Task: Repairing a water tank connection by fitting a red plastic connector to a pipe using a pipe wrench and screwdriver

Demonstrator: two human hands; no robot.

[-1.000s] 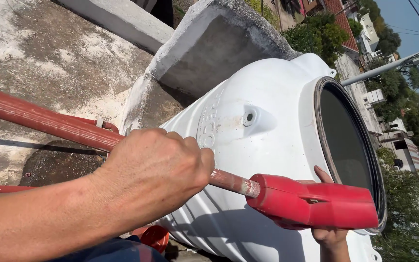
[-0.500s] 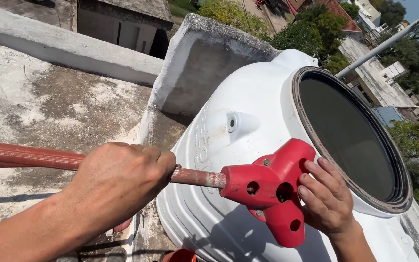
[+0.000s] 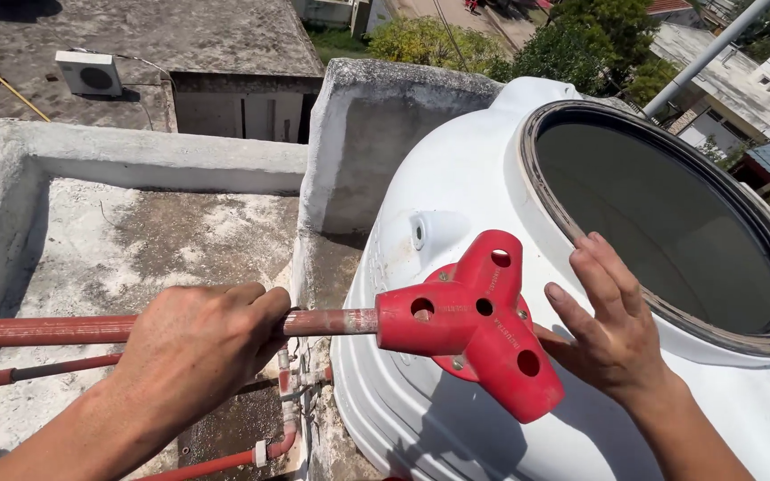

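Red metal pole with a three-lobed red plastic head (image 3: 474, 325), gripped mid-shaft by left hand (image 3: 193, 343), fingers wrapped fully round the tube, thumb side toward the head. Right hand (image 3: 608, 330) open, fingers spread and slightly curled, palm just beside the lobes on their far-right side; contact with the nearest lobe likely but cannot tell for sure. Not clamped on anything.

Long axis of the pole roughly horizontal across view, running from off-frame left of the left hand to the head on the right; head end pointing right, toward the right palm. Lobes fanned in a plane across that axis: one up-right, one down-right, one back along the shaft as the socket. Round holes in each lobe.

Beyond and under both hands: large white plastic water tank (image 3: 456, 196), lying tilted, small threaded side port (image 3: 418, 233) just above the head. Wide dark-rimmed round tank mouth (image 3: 670, 223) past the right fingertips, uncovered, inside dark.

Progress, as judgement: head positioned against tank wall, outside it, not in the mouth; anything inside the tank looks untouched.

Below left hand: thin red pipes with white fittings (image 3: 265, 450) on wet concrete. Further: grey rooftop parapet wall (image 3: 135, 156), white air-conditioner unit (image 3: 89, 73), trees beyond.
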